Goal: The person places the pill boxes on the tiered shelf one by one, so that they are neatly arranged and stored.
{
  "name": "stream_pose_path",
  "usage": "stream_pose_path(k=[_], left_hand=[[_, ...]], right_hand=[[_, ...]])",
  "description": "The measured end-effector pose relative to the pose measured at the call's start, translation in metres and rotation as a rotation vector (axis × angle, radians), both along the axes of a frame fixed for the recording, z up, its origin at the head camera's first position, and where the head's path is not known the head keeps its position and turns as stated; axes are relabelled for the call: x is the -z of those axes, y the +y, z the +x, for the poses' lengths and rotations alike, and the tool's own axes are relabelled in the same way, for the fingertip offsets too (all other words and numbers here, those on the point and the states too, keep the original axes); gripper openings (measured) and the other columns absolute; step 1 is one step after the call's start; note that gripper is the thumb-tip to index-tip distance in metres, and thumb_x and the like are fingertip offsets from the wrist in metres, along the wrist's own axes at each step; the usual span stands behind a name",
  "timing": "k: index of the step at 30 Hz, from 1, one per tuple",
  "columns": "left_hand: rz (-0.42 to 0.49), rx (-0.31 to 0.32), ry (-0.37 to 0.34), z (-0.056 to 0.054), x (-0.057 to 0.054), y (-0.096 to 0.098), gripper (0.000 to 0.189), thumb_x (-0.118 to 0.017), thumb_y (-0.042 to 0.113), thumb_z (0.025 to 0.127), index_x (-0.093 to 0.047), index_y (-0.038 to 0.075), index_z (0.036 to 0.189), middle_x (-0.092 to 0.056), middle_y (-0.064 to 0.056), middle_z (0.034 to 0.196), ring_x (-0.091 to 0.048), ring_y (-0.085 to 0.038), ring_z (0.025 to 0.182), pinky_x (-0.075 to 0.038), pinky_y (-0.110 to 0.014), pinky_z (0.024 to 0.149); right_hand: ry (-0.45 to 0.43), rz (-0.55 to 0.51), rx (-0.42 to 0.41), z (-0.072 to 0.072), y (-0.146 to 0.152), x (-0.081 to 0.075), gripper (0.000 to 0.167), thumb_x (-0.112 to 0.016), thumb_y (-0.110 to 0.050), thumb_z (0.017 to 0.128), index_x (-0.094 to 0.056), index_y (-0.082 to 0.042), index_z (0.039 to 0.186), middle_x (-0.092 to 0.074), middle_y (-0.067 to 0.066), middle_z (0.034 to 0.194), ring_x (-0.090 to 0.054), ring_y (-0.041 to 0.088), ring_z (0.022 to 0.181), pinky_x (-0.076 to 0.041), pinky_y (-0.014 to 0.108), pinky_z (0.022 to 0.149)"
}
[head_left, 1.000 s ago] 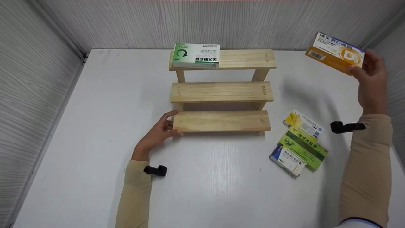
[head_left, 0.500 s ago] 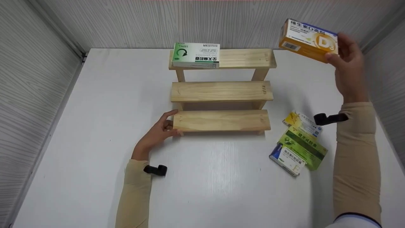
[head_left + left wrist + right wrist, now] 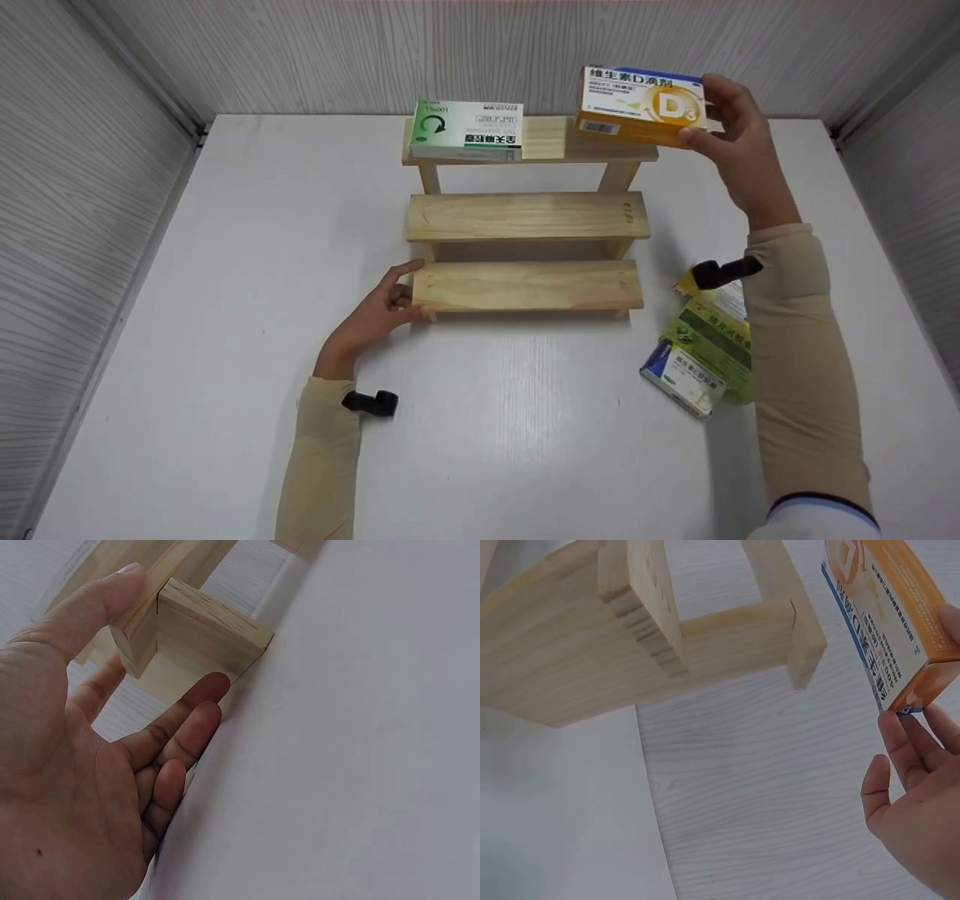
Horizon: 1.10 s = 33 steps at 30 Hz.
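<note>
My right hand (image 3: 742, 154) grips an orange and white vitamin D3 box (image 3: 641, 105) by its right end. It holds the box over the right part of the top step of a three-step wooden stand (image 3: 525, 286). In the right wrist view, the D3 box (image 3: 889, 619) hangs apart from the stand's side (image 3: 735, 634). My left hand (image 3: 375, 315) pinches the left end of the bottom step between thumb and index finger. The other fingers of that hand (image 3: 82, 765) curl loosely beside the stand's leg (image 3: 206, 626). A green and white medicine box (image 3: 466, 131) lies on the top step's left half.
Right of the stand, a white and blue box (image 3: 684, 379), a green box (image 3: 709, 337) and a yellow and white box (image 3: 727, 300) lie overlapping on the white table (image 3: 487, 450). My right sleeve (image 3: 802, 360) partly covers them. A grey wood-grain panel (image 3: 315, 56) rises behind.
My right hand has carried the D3 box leftward, from beyond the table's right back area to over the top step, turning it more level. My left hand and the stand have stayed put.
</note>
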<state>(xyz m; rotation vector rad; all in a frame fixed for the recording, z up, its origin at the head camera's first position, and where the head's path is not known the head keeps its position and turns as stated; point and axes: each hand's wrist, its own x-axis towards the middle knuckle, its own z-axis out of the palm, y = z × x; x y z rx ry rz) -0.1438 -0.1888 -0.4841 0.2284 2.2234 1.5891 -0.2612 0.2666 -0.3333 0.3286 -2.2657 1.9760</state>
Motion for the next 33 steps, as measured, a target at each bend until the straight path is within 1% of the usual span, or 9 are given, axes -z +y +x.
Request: stream_pose_path(k=[4, 8, 12, 15, 20, 28, 33], left_hand=[[0.006, 0.004, 0.008, 0.0, -0.001, 0.001, 0.074, -0.068, 0.02, 0.09, -0.027, 0.025, 0.151, -0.061, -0.012, 0.108, -0.053, -0.018, 0.098, -0.039, -0.03, 0.086], [0.005, 0.006, 0.012, 0.0, -0.001, 0.001, 0.074, -0.069, 0.022, 0.09, -0.028, 0.025, 0.151, -0.062, -0.012, 0.107, -0.054, -0.018, 0.097, -0.039, -0.03, 0.086], [-0.013, 0.005, 0.015, 0.0, 0.0, 0.001, 0.073, -0.069, 0.025, 0.09, -0.028, 0.027, 0.151, -0.063, -0.011, 0.105, -0.055, -0.017, 0.096, -0.038, -0.031, 0.086], [-0.019, 0.01, 0.023, 0.0, 0.001, -0.001, 0.073, -0.068, 0.024, 0.091, -0.028, 0.027, 0.151, -0.063, -0.012, 0.104, -0.055, -0.018, 0.096, -0.037, -0.032, 0.086], [-0.002, 0.012, 0.023, 0.0, 0.001, -0.001, 0.072, -0.068, 0.023, 0.091, -0.029, 0.028, 0.151, -0.063, -0.011, 0.104, -0.055, -0.018, 0.094, -0.038, -0.032, 0.084], [0.001, 0.016, 0.024, 0.004, -0.003, 0.0, 0.073, -0.069, 0.023, 0.09, -0.028, 0.028, 0.151, -0.062, -0.011, 0.105, -0.054, -0.018, 0.094, -0.039, -0.032, 0.084], [-0.002, 0.024, 0.027, 0.004, -0.004, 0.0, 0.073, -0.069, 0.023, 0.09, -0.028, 0.027, 0.151, -0.061, -0.011, 0.104, -0.053, -0.018, 0.093, -0.038, -0.031, 0.082]], right_hand=[[-0.032, 0.133, 0.011, -0.006, -0.012, 0.001, 0.067, -0.072, -0.018, 0.087, -0.038, -0.017, 0.145, -0.042, 0.003, 0.145, -0.042, 0.014, 0.123, -0.038, 0.017, 0.092], [-0.054, 0.217, 0.001, -0.009, -0.019, 0.004, 0.067, -0.07, -0.018, 0.088, -0.036, -0.018, 0.146, -0.042, 0.001, 0.144, -0.042, 0.011, 0.123, -0.035, 0.018, 0.09], [-0.068, 0.276, -0.018, -0.012, -0.025, 0.004, 0.068, -0.07, -0.019, 0.088, -0.036, -0.019, 0.147, -0.044, 0.0, 0.143, -0.041, 0.01, 0.123, -0.035, 0.017, 0.088], [-0.071, 0.293, -0.036, -0.014, -0.029, 0.004, 0.068, -0.07, -0.022, 0.088, -0.037, -0.019, 0.147, -0.045, 0.001, 0.142, -0.041, 0.01, 0.123, -0.036, 0.017, 0.088], [-0.078, 0.316, -0.049, -0.015, -0.032, 0.006, 0.069, -0.07, -0.025, 0.088, -0.036, -0.019, 0.148, -0.046, 0.002, 0.143, -0.041, 0.011, 0.124, -0.035, 0.019, 0.089], [-0.091, 0.308, -0.07, -0.015, -0.032, 0.005, 0.07, -0.069, -0.026, 0.09, -0.033, -0.02, 0.15, -0.042, 0.004, 0.147, -0.038, 0.015, 0.131, -0.036, 0.019, 0.092], [-0.109, 0.328, -0.082, -0.013, -0.031, 0.003, 0.071, -0.067, -0.026, 0.091, -0.03, -0.022, 0.151, -0.04, 0.005, 0.149, -0.036, 0.016, 0.133, -0.036, 0.024, 0.096]])
